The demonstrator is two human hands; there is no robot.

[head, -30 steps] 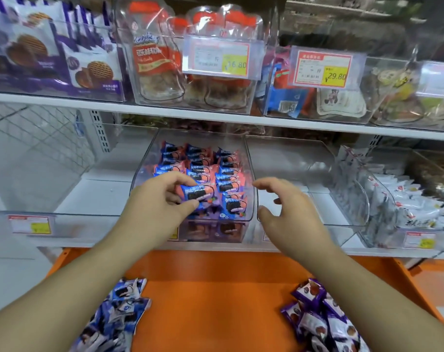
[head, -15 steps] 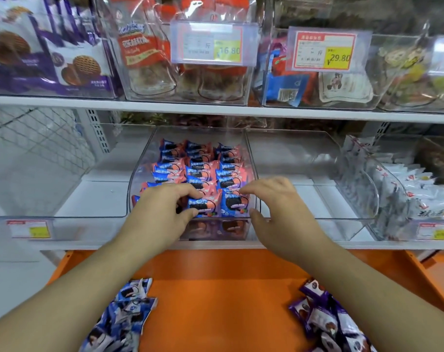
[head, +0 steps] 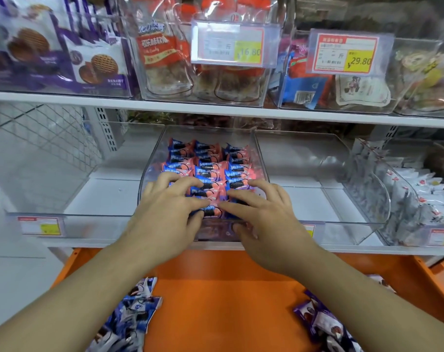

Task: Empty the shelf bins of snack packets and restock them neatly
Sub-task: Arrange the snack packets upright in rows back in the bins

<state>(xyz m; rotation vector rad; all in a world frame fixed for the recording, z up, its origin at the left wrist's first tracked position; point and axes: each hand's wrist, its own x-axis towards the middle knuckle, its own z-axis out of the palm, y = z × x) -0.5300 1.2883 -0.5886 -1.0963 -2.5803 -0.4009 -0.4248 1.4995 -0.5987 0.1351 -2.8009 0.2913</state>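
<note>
Snack packets [head: 208,171] in blue and pink wrappers sit in tidy rows inside the clear middle bin [head: 260,158] on the lower shelf [head: 109,196], and we judge this to be the restocking step, nearly done for this bin. Going from the left, the clear bin at the shelf's left end [head: 71,217] holds nothing we can see, and below it a loose heap of blue and white packets [head: 132,318] lies on the orange tabletop [head: 223,301]. Our left hand [head: 165,214] comes next, fingers spread and lightly bent, resting on the front rows of packets; it presses on them and we cannot see it gripping any single one. Our right hand [head: 264,219] mirrors it just beside, fingers splayed over the front right packets, thumb down against the bin's front wall, also holding nothing that we can make out. Right of that stands another clear bin [head: 343,199] with no packets in it, then a bin of white packets [head: 424,196], and purple packets [head: 325,323] wait on the tabletop at lower right. The next move, we think, calls for lifting both hands off and reaching for one of the loose heaps to fill a neighbouring bin, laying the packets in rows.
</note>
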